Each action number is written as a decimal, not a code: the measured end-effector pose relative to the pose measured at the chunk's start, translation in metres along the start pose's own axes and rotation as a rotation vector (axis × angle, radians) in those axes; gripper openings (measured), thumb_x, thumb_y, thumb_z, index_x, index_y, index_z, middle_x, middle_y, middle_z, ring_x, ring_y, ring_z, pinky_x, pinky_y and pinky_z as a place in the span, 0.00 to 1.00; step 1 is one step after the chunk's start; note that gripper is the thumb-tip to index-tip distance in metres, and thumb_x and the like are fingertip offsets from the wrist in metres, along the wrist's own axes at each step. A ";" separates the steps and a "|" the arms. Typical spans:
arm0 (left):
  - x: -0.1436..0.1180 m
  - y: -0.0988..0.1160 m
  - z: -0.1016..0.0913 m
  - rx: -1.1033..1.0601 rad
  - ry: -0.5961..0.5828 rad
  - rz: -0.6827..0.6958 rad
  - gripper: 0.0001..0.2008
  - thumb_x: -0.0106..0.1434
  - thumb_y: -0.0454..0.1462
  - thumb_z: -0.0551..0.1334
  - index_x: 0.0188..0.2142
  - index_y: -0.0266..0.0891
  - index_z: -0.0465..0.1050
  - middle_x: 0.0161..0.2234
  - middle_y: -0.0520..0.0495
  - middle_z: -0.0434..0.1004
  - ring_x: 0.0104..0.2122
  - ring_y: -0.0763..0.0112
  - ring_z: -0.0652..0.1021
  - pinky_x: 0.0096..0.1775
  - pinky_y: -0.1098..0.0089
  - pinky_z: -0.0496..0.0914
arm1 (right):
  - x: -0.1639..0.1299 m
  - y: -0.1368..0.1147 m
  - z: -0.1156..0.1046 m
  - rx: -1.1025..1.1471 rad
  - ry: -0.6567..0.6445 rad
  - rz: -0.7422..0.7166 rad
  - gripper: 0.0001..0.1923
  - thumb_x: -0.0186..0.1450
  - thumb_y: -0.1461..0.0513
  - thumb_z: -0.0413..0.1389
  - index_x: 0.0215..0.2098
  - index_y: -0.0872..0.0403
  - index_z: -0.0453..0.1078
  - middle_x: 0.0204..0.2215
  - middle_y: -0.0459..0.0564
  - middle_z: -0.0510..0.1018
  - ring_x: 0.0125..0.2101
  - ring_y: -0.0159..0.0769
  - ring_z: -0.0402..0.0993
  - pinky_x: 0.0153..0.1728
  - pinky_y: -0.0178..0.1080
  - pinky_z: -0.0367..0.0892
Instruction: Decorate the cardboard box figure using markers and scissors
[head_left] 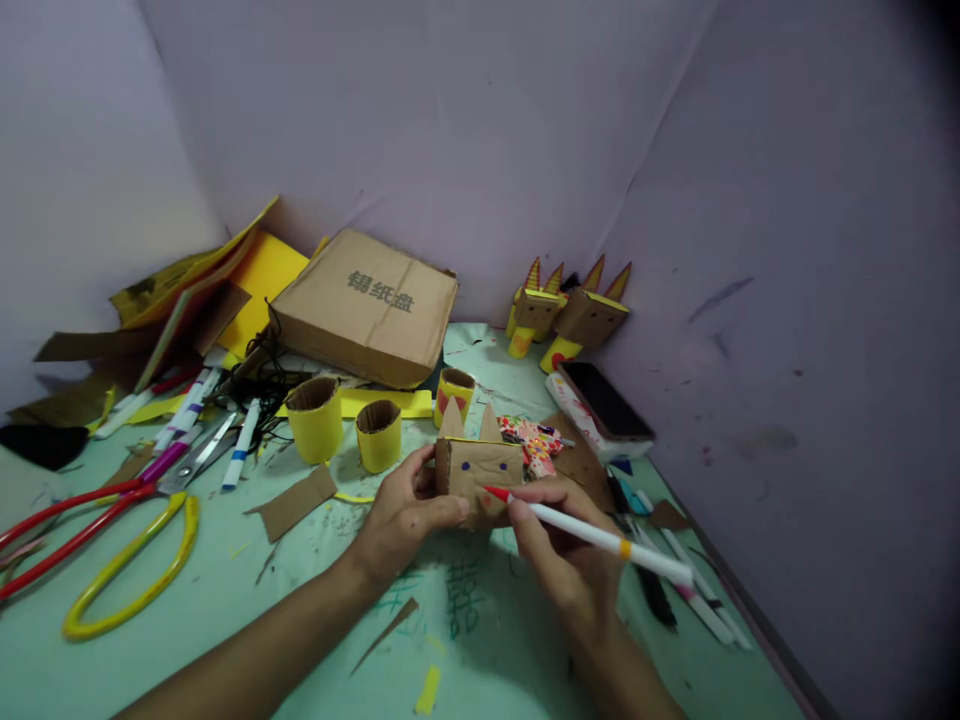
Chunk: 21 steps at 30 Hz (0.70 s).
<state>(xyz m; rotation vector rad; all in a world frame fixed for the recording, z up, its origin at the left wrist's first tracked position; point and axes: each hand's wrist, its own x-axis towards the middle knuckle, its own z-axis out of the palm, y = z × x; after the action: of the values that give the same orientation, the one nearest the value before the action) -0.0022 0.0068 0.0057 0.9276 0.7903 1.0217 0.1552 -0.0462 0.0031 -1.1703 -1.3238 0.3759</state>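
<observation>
A small cardboard animal head (487, 465) with two pointed ears and two blue dot eyes is gripped at its left side by my left hand (409, 510). My right hand (566, 545) is closed around a white felt-tip marker (607, 540) with a red tip end. That tip lies against or just in front of the head's lower face, where reddish marks show; contact is hard to make out. Behind the head stands a yellow-covered cardboard ring (455, 390) with a red mark. Two more yellow rings (315, 420) are to the left of it.
Red-handled scissors (142, 490) and yellow-handled scissors (180, 500) lie at left among several markers (241, 445). A cardboard box (367, 310) stands behind. Two finished-looking cardboard animals (592, 318) stand at back right, near a phone (606, 400). Cardboard scraps (292, 503) are scattered about.
</observation>
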 end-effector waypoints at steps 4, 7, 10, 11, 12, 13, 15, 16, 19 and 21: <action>-0.003 -0.002 0.000 0.012 0.007 0.011 0.33 0.43 0.33 0.72 0.50 0.35 0.68 0.42 0.44 0.85 0.44 0.55 0.82 0.41 0.67 0.75 | -0.003 0.005 0.001 0.053 -0.033 0.028 0.07 0.67 0.61 0.54 0.30 0.51 0.69 0.20 0.41 0.73 0.16 0.27 0.65 0.17 0.30 0.60; -0.005 -0.002 0.000 0.028 0.014 0.011 0.33 0.43 0.33 0.72 0.50 0.35 0.68 0.43 0.44 0.84 0.44 0.56 0.81 0.42 0.67 0.75 | -0.004 0.005 0.002 0.035 -0.081 -0.024 0.06 0.68 0.62 0.54 0.32 0.50 0.69 0.22 0.41 0.75 0.19 0.28 0.68 0.19 0.30 0.63; -0.004 0.000 0.002 0.053 0.021 -0.010 0.34 0.42 0.34 0.72 0.50 0.35 0.67 0.41 0.44 0.85 0.43 0.55 0.82 0.41 0.67 0.76 | -0.005 0.005 0.002 0.008 -0.094 -0.061 0.05 0.68 0.62 0.54 0.33 0.50 0.69 0.23 0.42 0.76 0.20 0.28 0.69 0.21 0.31 0.64; -0.004 0.001 0.002 0.063 0.022 -0.020 0.35 0.41 0.34 0.72 0.50 0.35 0.67 0.40 0.44 0.85 0.43 0.55 0.82 0.41 0.67 0.76 | -0.005 0.005 0.003 0.003 -0.085 -0.057 0.05 0.68 0.62 0.54 0.33 0.50 0.69 0.23 0.42 0.76 0.19 0.28 0.69 0.20 0.31 0.63; -0.004 0.002 0.003 0.075 0.025 -0.033 0.35 0.41 0.34 0.72 0.50 0.34 0.68 0.40 0.44 0.85 0.42 0.55 0.82 0.40 0.67 0.76 | -0.005 0.006 0.003 0.003 -0.072 -0.050 0.06 0.68 0.62 0.54 0.32 0.50 0.69 0.22 0.42 0.75 0.19 0.28 0.67 0.19 0.30 0.62; -0.004 0.003 0.004 0.089 0.029 -0.047 0.35 0.41 0.34 0.72 0.50 0.34 0.68 0.39 0.44 0.85 0.41 0.55 0.83 0.39 0.67 0.76 | -0.005 0.006 0.004 0.009 -0.064 -0.040 0.06 0.68 0.62 0.54 0.32 0.50 0.68 0.22 0.42 0.75 0.18 0.27 0.66 0.19 0.30 0.61; -0.004 0.006 0.005 0.120 0.038 -0.078 0.35 0.41 0.33 0.72 0.51 0.34 0.68 0.37 0.45 0.86 0.39 0.55 0.83 0.38 0.67 0.76 | -0.006 0.008 0.004 0.037 -0.046 -0.017 0.07 0.68 0.62 0.53 0.32 0.51 0.67 0.21 0.41 0.74 0.17 0.27 0.65 0.17 0.30 0.60; -0.004 0.008 0.005 0.141 0.038 -0.091 0.34 0.42 0.33 0.72 0.51 0.35 0.69 0.36 0.45 0.86 0.39 0.54 0.83 0.38 0.66 0.76 | -0.006 0.009 0.005 0.052 -0.041 -0.009 0.07 0.68 0.62 0.53 0.31 0.51 0.67 0.21 0.41 0.73 0.17 0.26 0.64 0.17 0.30 0.59; -0.003 0.013 0.003 0.220 0.009 -0.094 0.28 0.45 0.32 0.70 0.49 0.37 0.74 0.36 0.48 0.86 0.39 0.56 0.83 0.39 0.67 0.75 | -0.007 0.011 0.006 0.081 -0.034 0.019 0.07 0.69 0.61 0.53 0.31 0.50 0.66 0.21 0.40 0.73 0.16 0.26 0.63 0.17 0.30 0.59; -0.002 0.016 0.002 0.250 -0.021 -0.084 0.25 0.46 0.32 0.69 0.47 0.38 0.76 0.37 0.50 0.86 0.40 0.58 0.82 0.39 0.69 0.75 | -0.008 0.011 0.007 0.078 -0.046 0.017 0.07 0.69 0.61 0.53 0.32 0.51 0.66 0.20 0.40 0.72 0.17 0.27 0.65 0.18 0.30 0.59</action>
<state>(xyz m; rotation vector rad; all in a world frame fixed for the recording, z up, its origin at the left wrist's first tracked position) -0.0069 0.0083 0.0208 1.1071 0.9462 0.8509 0.1508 -0.0445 -0.0115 -1.1140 -1.3280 0.4647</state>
